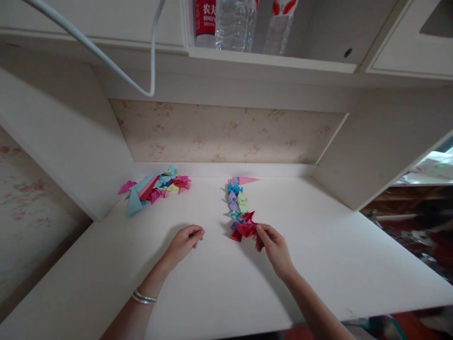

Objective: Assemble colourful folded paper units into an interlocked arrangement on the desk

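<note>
My right hand (274, 248) pinches the edge of a red origami piece (247, 228) between thumb and fingers, at the near end of a column of folded paper pieces. That column runs away from me on the white desk, with a purple piece (232, 201), a light green piece (242, 202), a blue piece (235, 189) and a pink pointed piece (248, 180) at the far end. To the left, my left hand (186, 242) hovers or rests at the desk with curled fingers, and nothing shows in them. It wears silver bangles (144, 297).
A heap of colourful folded papers (155, 186) lies at the back left of the desk (212, 293). Overhead, a shelf (272, 60) holds plastic bottles (231, 26). A white cable or rod (106, 54) hangs at upper left. White side panels (385, 141) flank the desk.
</note>
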{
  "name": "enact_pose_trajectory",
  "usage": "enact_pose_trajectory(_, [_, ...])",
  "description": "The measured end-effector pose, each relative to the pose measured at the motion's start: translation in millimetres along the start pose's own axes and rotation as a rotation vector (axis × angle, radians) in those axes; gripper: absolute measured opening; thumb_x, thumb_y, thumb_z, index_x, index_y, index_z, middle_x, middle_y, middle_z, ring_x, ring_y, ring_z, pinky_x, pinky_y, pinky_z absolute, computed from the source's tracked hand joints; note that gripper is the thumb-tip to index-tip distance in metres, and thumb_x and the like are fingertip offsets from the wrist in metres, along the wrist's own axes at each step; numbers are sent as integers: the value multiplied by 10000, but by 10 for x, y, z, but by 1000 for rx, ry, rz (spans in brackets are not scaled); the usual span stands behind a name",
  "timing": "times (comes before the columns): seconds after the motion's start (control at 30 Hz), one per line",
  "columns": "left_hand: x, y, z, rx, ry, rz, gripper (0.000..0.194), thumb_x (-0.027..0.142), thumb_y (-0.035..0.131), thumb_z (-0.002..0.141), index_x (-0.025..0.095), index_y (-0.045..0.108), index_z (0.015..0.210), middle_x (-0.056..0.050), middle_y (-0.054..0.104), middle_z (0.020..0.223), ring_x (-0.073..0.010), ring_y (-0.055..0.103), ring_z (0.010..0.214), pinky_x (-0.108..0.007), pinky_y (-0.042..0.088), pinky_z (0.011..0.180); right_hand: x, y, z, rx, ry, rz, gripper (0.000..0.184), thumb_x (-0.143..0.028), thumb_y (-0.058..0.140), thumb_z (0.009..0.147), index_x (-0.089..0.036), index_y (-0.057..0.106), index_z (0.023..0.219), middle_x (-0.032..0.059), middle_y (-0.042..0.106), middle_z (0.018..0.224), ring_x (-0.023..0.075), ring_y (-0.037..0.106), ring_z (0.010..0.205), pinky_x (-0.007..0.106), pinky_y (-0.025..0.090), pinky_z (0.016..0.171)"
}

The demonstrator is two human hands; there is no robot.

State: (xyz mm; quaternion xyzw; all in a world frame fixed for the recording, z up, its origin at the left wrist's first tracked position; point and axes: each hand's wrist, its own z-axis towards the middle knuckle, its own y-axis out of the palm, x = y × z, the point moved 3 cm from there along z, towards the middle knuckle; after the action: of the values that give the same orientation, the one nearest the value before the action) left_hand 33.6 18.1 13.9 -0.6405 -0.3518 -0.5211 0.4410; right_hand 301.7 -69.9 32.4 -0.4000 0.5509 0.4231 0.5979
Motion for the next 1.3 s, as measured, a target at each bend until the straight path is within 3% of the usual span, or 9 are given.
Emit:
enact_pose_trajectory(0.1, [-9,0,-2,-10,6,18,293,450,602,774,159,636,769,17,554,640,-89,420,503,-210,308,473,92,-277,19,47,5,-45,402,-556,584,815,-162,631,879,20,599,666,131,526,516,258,409,491])
enact_pose_trajectory(0.23, [-31,-6,-4,-10,-4,28,294,450,591,783,160,634,791,24,541,631,-90,416,504,-209,297,462,214,-423,28,33,18,-91,395,-549,577,820,-160,642,857,18,587,651,132,511,529,264,394,504])
enact_pose_trajectory(0.43, [-68,-20,4,1,-13,46,295,451,578,793,159,619,775,44,474,556,-90,394,490,-204,280,450,340,-412,53,-4,40,-184,440,-573,544,825,-150,663,836,7,558,574,130,483,516,260,355,493])
enact_pose_trajectory(0.63, [-100,-21,33,-12,-6,68,278,427,563,804,155,617,806,33,512,614,-84,406,500,-200,295,454,435,-413,111,-10,57,-245,491,-621,516,819,-159,669,877,7,593,601,125,485,509,248,350,487])
enact_pose_trajectory(1.07, [-93,-6,28,-41,6,65,291,446,559,810,159,598,786,44,501,616,-79,394,491,-202,292,444,427,-390,141,-34,90,-361,441,-574,487,850,-177,674,895,-11,565,559,131,489,516,245,347,498])
enact_pose_trajectory(1.3, [-48,-1,0,-27,13,82,260,406,568,813,155,621,771,31,537,627,-73,407,496,-200,297,455,450,-401,128,-50,93,-341,447,-571,483,855,-175,657,970,12,607,663,143,512,551,258,379,514])
